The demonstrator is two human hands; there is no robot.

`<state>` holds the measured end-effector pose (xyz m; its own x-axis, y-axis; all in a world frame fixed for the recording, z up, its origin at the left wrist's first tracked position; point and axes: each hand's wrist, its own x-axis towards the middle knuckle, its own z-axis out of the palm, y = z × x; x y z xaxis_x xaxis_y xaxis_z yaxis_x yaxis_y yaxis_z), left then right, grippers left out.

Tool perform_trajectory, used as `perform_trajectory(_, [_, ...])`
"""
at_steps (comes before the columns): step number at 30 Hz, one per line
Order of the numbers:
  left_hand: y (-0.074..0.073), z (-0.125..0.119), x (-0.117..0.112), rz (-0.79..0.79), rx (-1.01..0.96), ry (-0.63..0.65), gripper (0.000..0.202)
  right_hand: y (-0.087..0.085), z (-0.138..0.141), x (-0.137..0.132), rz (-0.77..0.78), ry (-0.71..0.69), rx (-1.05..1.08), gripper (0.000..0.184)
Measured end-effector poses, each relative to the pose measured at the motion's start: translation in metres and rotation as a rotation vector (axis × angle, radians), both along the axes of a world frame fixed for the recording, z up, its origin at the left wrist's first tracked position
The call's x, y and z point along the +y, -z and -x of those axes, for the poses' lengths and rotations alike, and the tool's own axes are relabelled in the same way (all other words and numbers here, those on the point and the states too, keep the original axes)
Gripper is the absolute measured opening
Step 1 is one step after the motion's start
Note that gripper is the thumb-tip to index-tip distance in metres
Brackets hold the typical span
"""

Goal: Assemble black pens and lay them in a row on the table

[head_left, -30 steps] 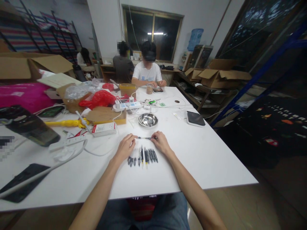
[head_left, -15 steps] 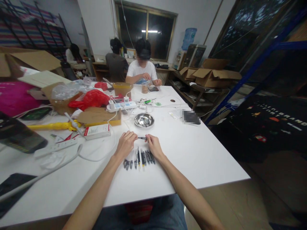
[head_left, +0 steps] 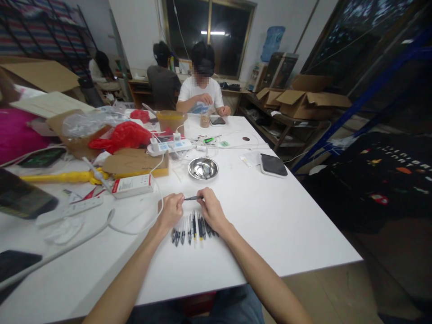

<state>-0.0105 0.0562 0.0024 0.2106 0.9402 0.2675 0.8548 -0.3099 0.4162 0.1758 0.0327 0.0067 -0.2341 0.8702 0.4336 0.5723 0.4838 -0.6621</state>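
My left hand and my right hand both pinch one thin dark pen, held level between them just above the white table. Beneath my hands lies a row of several dark pens side by side. A shiny metal bowl with small parts in it stands a little beyond my hands.
At the left lie a white box, a cardboard box, power strips, cables, a red bag and a yellow tool. A dark pad sits right of the bowl. People sit at the table's far end.
My hands have drawn closer together along the pen and shifted slightly left. The view has swung a little; the row of pens stays put.
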Motion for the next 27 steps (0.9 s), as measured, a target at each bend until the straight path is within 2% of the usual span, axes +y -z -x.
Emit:
perform_trajectory(6, [0.006, -0.005, -0.004, -0.005, 0.082, -0.005, 0.029, 0.01, -0.009, 0.006, 0.106, -0.008, 0.003, 0.025])
perform_trajectory(10, [0.006, -0.013, -0.008, 0.017, 0.137, -0.061, 0.029, 0.013, -0.01, 0.009, 0.069, 0.003, 0.127, 0.022])
perform_trajectory(17, [0.004, -0.009, -0.007, 0.02, 0.171, -0.055, 0.029, 0.008, -0.007, 0.001, -0.038, -0.025, 0.243, 0.012])
perform_trajectory(20, [0.002, -0.007, -0.008, -0.004, 0.164, -0.038, 0.03, 0.01, -0.008, 0.002, 0.004, -0.017, 0.222, 0.021])
perform_trajectory(22, [0.002, -0.008, -0.009, -0.018, 0.169, -0.012, 0.03, 0.011, -0.009, 0.004, 0.077, -0.014, 0.156, 0.017])
perform_trajectory(25, [0.001, -0.009, -0.01, -0.018, 0.19, 0.005, 0.029, 0.011, -0.01, 0.005, 0.119, -0.014, 0.145, 0.033])
perform_trajectory(27, [0.001, -0.01, -0.011, -0.014, 0.204, -0.004, 0.029, 0.009, -0.01, 0.005, 0.072, -0.03, 0.213, 0.024])
